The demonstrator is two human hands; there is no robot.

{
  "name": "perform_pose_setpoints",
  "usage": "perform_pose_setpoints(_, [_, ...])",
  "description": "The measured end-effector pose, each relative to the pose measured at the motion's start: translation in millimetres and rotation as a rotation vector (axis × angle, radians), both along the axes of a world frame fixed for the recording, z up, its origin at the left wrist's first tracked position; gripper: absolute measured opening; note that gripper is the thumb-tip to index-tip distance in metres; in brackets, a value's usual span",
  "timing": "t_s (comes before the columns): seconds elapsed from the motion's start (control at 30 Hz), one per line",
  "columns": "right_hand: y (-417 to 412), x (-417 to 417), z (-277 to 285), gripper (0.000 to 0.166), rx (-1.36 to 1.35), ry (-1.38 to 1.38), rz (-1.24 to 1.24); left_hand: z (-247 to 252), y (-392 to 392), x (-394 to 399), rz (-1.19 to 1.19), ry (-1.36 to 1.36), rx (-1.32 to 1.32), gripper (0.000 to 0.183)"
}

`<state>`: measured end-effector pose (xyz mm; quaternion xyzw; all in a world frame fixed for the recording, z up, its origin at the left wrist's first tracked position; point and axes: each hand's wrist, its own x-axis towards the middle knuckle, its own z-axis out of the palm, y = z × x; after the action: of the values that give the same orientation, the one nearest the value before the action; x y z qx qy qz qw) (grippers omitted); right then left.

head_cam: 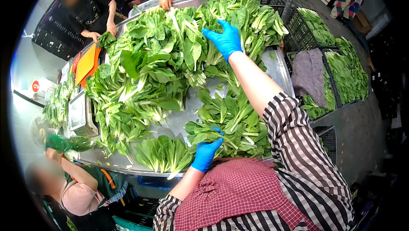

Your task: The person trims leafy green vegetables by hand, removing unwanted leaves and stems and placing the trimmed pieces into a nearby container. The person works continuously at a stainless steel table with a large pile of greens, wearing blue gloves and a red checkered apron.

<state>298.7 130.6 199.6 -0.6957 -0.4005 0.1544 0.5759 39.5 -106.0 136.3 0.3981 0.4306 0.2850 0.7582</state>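
Observation:
My left hand (206,155), in a blue glove, grips a leafy green plant (204,135) by its stalk end, low over the near side of the metal table (182,111). My right hand (226,39), gloved the same way, reaches to the far heap of leafy greens (159,45); its thumb and fingers are spread, and I see nothing held between them. A smaller heap of loose greens (236,116) lies under my right forearm. Left of my left hand, a row of greens (163,154) is laid out along the table's near edge.
Co-workers stand at the table's far side and left end. A weighing scale (80,112) and an orange tray (86,63) are at the left. On the right, black crates (302,28) hold greens, one partly under a grey cloth (308,74).

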Motion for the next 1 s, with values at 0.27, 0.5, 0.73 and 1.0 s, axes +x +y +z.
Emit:
perform_pose_setpoints(0.27, [-43.0, 35.2, -19.0, 0.023, 0.245, 0.499, 0.119, 5.1, 3.6, 2.5, 0.008, -0.113, -0.060, 0.042])
perform_pose_setpoints(0.5, [-119.0, 42.4, -49.4, 0.017, 0.346, 0.956, 0.186, -7.0, 15.4, 1.3, 0.128, -0.057, -0.105, 0.020])
perform_pose_setpoints(0.73, [-179.7, 11.8, -46.7, 0.023, 0.222, 1.028, 0.256, 1.1, 41.1, 29.8, 0.138, 0.034, 0.207, 0.024])
perform_pose_setpoints(1.0, [-199.9, -38.0, -72.7, 0.040, -0.080, 0.789, 0.408, 4.0, 25.3, 27.6, 0.141, -0.017, -0.262, 0.036])
